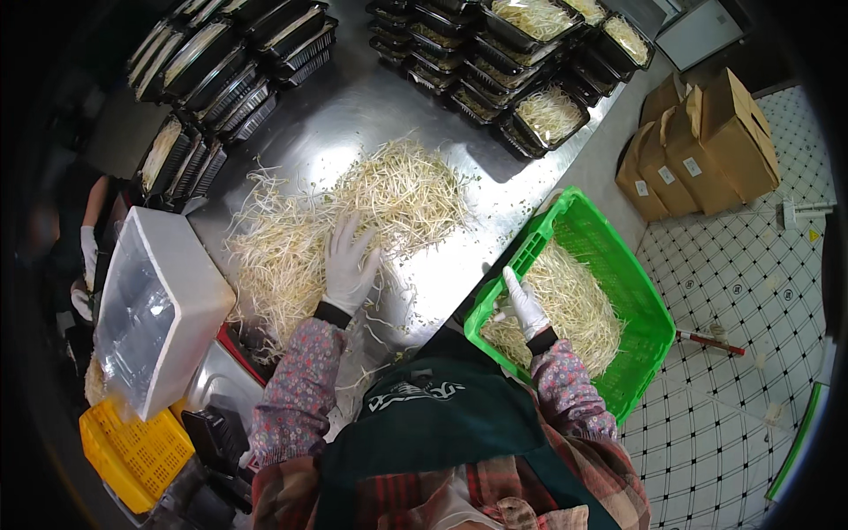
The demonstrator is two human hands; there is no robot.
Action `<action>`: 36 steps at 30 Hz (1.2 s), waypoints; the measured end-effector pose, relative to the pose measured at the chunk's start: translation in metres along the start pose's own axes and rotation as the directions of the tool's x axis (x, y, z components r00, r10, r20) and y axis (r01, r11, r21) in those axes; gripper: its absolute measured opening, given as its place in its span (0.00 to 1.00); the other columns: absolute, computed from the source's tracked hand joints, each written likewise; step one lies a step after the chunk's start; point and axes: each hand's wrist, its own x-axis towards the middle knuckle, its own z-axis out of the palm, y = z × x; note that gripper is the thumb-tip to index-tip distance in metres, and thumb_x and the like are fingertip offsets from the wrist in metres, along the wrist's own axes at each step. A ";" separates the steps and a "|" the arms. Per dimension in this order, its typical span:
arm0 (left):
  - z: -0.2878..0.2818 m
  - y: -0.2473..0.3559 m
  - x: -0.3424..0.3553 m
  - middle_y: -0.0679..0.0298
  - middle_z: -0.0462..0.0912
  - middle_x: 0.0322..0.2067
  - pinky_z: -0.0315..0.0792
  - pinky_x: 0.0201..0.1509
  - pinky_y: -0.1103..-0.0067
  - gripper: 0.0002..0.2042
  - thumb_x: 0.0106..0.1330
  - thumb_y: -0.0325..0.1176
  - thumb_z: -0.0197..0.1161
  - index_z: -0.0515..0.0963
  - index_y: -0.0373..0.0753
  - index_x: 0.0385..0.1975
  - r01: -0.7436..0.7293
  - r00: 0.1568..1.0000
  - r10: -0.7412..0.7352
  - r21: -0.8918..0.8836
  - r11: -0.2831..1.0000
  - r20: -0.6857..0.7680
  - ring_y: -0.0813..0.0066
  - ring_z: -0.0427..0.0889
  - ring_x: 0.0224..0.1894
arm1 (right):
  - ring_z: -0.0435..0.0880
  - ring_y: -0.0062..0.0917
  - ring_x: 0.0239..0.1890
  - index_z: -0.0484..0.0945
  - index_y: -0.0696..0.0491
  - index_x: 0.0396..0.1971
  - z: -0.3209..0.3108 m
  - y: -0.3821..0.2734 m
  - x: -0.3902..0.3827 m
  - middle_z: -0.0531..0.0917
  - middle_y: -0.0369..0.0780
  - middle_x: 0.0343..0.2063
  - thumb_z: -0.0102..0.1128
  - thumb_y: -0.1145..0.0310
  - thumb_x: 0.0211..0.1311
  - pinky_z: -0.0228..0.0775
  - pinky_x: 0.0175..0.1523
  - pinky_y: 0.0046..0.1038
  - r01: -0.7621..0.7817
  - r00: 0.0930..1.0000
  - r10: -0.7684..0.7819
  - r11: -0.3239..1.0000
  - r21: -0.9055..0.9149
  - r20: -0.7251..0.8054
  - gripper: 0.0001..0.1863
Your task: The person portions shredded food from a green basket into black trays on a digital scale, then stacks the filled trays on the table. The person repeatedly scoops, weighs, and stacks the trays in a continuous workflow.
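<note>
My left hand (350,265), in a white glove, lies with its fingers spread on a loose heap of bean sprouts (402,194) on the steel table. The heap stretches to the hand's left and beyond it. My right hand (527,309), gloved too, is at the left rim of a green plastic crate (649,305), its fingertips at the rim; part of its grip is hidden. Inside the crate is a large mass of bean sprouts (583,309), right beside that hand.
Stacks of black trays of sprouts stand at the far left (221,79) and far right (548,115). A white foam box (194,283) and a yellow basket (141,455) are at left. Brown cardboard boxes (707,150) stand beyond the crate. Another person's gloved hand (89,252) shows far left.
</note>
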 end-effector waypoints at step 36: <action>0.030 -0.060 0.098 0.55 0.60 0.68 0.64 0.68 0.61 0.47 0.47 0.42 0.75 0.58 0.49 0.70 0.229 0.865 -0.268 0.140 0.963 0.425 0.52 0.64 0.67 | 0.61 0.46 0.69 0.60 0.44 0.69 0.189 -0.153 0.153 0.56 0.46 0.72 0.74 0.40 0.42 0.60 0.70 0.41 0.630 0.739 -0.264 -0.055 -0.775 0.619 0.53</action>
